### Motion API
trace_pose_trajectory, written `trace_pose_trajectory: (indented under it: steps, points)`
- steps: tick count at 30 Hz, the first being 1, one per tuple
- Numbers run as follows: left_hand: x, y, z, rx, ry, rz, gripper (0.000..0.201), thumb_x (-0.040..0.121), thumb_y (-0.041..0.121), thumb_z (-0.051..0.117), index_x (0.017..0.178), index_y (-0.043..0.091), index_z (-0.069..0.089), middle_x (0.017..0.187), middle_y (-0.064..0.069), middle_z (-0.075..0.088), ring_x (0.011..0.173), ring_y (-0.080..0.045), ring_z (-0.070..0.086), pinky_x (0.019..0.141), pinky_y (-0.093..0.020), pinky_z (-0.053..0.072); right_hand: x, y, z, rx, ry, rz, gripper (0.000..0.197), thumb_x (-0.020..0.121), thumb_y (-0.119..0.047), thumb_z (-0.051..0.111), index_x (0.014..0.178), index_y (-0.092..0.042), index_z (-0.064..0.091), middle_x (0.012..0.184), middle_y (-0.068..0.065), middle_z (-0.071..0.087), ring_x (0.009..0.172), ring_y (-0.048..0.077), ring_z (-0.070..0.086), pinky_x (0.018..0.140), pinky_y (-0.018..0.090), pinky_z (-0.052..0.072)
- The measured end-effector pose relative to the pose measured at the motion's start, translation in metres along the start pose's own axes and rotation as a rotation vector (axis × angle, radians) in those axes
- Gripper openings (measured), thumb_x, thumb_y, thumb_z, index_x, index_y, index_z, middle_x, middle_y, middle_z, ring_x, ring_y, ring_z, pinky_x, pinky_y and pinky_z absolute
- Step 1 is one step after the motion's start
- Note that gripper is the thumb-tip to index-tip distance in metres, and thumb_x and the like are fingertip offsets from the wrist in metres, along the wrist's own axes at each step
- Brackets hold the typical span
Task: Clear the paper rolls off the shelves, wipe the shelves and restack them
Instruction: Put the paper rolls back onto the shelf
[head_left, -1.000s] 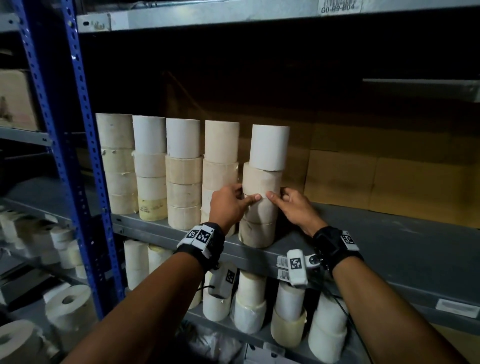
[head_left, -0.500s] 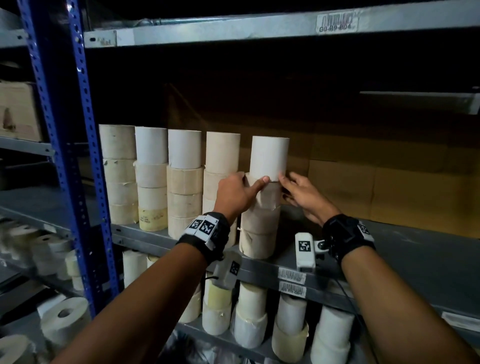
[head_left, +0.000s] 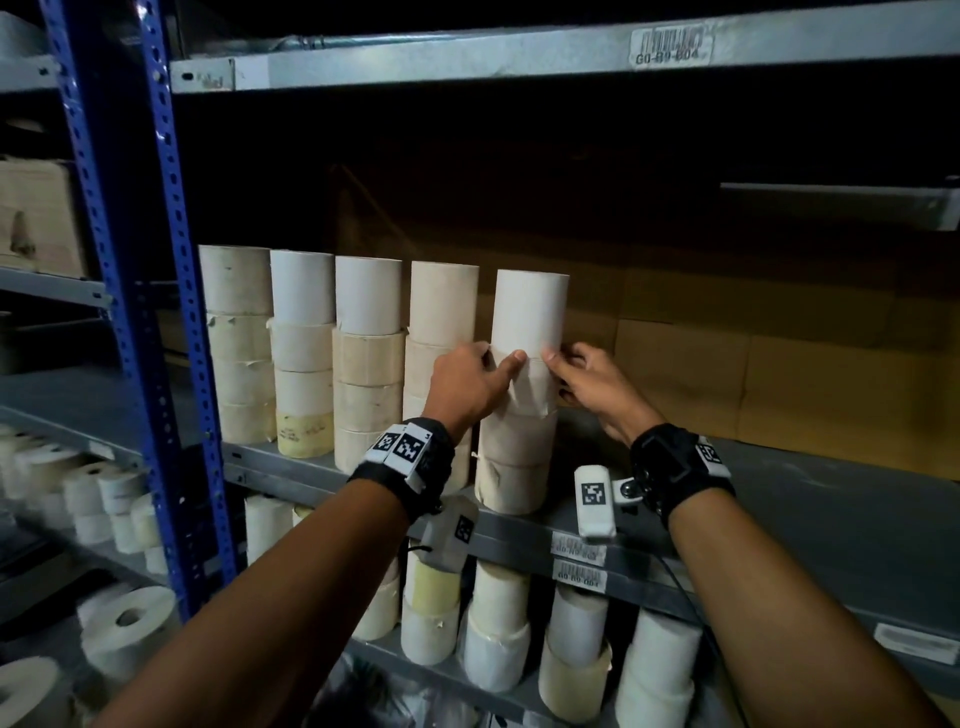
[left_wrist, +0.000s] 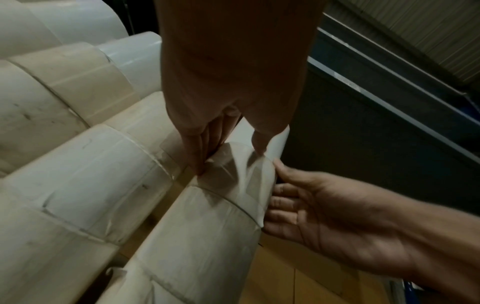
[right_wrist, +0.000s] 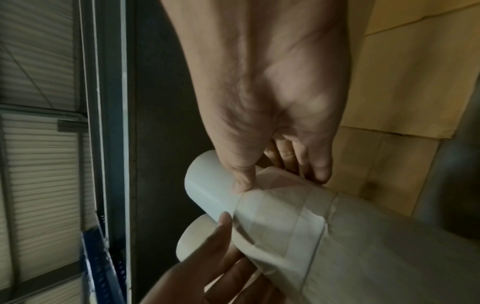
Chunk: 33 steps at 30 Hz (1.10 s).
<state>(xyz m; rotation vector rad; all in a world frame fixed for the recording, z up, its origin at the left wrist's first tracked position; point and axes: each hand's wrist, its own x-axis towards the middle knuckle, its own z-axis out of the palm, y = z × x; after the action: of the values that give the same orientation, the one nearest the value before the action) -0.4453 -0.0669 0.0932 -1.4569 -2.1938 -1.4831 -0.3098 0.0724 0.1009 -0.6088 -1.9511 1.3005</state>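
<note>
1. On the middle shelf (head_left: 779, 499), five stacks of paper rolls (head_left: 363, 353) are restacked; its right side is unfilled.
2. Second roll (head_left: 527, 387) of the rightmost stack is gripped by left hand (head_left: 470, 384) and right hand (head_left: 587, 382), one each side; likely being squared up.

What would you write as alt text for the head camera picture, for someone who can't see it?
Two hands, left hand and right hand, grip a roll near the top of the rightmost stack of paper rolls on a grey metal shelf. Four more stacks stand to its left; more rolls fill the shelf below.
</note>
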Motion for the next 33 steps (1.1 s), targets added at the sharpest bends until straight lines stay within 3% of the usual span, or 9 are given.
trace_pose_trajectory:
  steps: [2, 4, 7, 12, 16, 20, 23, 30, 33]
  points:
    - [-0.012, -0.002, -0.008, -0.012, -0.039, 0.02, 0.046, 0.098, 0.059, 0.064, 0.093, 0.013, 0.065, 0.09, -0.007, 0.072, 0.089, -0.024, 0.068, 0.072, -0.035, 0.051, -0.018, -0.001, 0.001, -0.11, 0.073, -0.028, 0.062, 0.101, -0.042, 0.065, 0.151, -0.011, 0.045, 0.141, -0.001, 0.059, 0.117, 0.013, 0.061, 0.093, 0.03, 0.054]
    - [-0.033, -0.009, -0.017, -0.004, -0.041, 0.044, 0.046, 0.097, 0.054, 0.067, 0.122, 0.016, 0.067, 0.118, -0.005, 0.075, 0.109, -0.021, 0.07, 0.092, -0.038, 0.057, -0.045, 0.006, 0.007, -0.278, 0.233, -0.121, 0.05, 0.101, -0.037, 0.067, 0.144, -0.017, 0.052, 0.138, 0.001, 0.064, 0.109, 0.011, 0.063, 0.096, 0.033, 0.054]
    - [-0.084, -0.032, -0.028, 0.056, -0.108, 0.079, 0.048, 0.098, 0.05, 0.068, 0.134, 0.019, 0.064, 0.127, -0.001, 0.073, 0.114, -0.014, 0.07, 0.095, -0.036, 0.058, -0.095, 0.044, 0.032, -0.332, 0.339, -0.26, 0.031, 0.095, -0.027, 0.074, 0.125, -0.026, 0.063, 0.124, -0.004, 0.069, 0.098, 0.011, 0.07, 0.09, 0.038, 0.06]
    - [-0.212, -0.106, -0.029, 0.194, -0.261, -0.048, 0.042, 0.096, 0.045, 0.071, 0.13, 0.02, 0.068, 0.119, -0.003, 0.075, 0.108, -0.021, 0.071, 0.088, -0.03, 0.052, -0.193, 0.136, 0.105, -0.371, 0.064, -0.192, 0.023, 0.091, -0.019, 0.079, 0.109, -0.027, 0.067, 0.108, -0.009, 0.07, 0.09, 0.006, 0.07, 0.081, 0.023, 0.057]
    - [-0.338, -0.178, -0.03, 0.324, -0.508, -0.307, 0.053, 0.086, 0.065, 0.051, 0.124, 0.03, 0.062, 0.119, -0.001, 0.072, 0.111, -0.031, 0.069, 0.085, -0.042, 0.057, -0.278, 0.212, 0.169, -0.417, -0.225, 0.011, 0.022, 0.088, -0.022, 0.079, 0.106, -0.029, 0.067, 0.102, -0.01, 0.071, 0.089, 0.006, 0.07, 0.083, 0.034, 0.059]
    - [-0.471, -0.224, -0.039, 0.358, -0.614, -0.582, 0.048, 0.089, 0.059, 0.056, 0.13, 0.033, 0.061, 0.126, 0.002, 0.07, 0.115, -0.026, 0.067, 0.092, -0.039, 0.054, -0.367, 0.266, 0.224, -0.486, -0.444, 0.195, 0.023, 0.088, -0.022, 0.082, 0.108, -0.022, 0.071, 0.102, -0.008, 0.07, 0.086, 0.005, 0.067, 0.084, 0.03, 0.057]
    - [-0.549, -0.242, -0.051, 0.321, -0.653, -0.756, 0.049, 0.095, 0.054, 0.063, 0.139, 0.032, 0.059, 0.134, 0.004, 0.067, 0.12, -0.02, 0.064, 0.099, -0.037, 0.052, -0.419, 0.287, 0.258, -0.514, -0.605, 0.304, 0.027, 0.085, -0.023, 0.084, 0.108, -0.022, 0.072, 0.1, -0.008, 0.07, 0.087, 0.007, 0.067, 0.087, 0.035, 0.058]
    - [-0.598, -0.266, -0.106, 0.293, -0.492, -0.953, 0.048, 0.091, 0.052, 0.066, 0.135, 0.035, 0.061, 0.132, 0.004, 0.067, 0.117, -0.022, 0.066, 0.095, -0.04, 0.056, -0.438, 0.286, 0.329, -0.529, -0.748, 0.218, 0.034, 0.084, -0.027, 0.083, 0.11, -0.037, 0.065, 0.108, -0.014, 0.066, 0.098, 0.011, 0.067, 0.09, 0.038, 0.059]
    - [-0.605, -0.273, -0.13, 0.297, -0.443, -0.997, 0.048, 0.085, 0.053, 0.058, 0.129, 0.036, 0.062, 0.13, 0.0, 0.068, 0.117, -0.028, 0.066, 0.093, -0.042, 0.056, -0.436, 0.271, 0.359, -0.552, -0.823, 0.11, 0.032, 0.085, -0.021, 0.081, 0.113, -0.029, 0.067, 0.114, -0.01, 0.065, 0.105, 0.01, 0.063, 0.094, 0.032, 0.055]
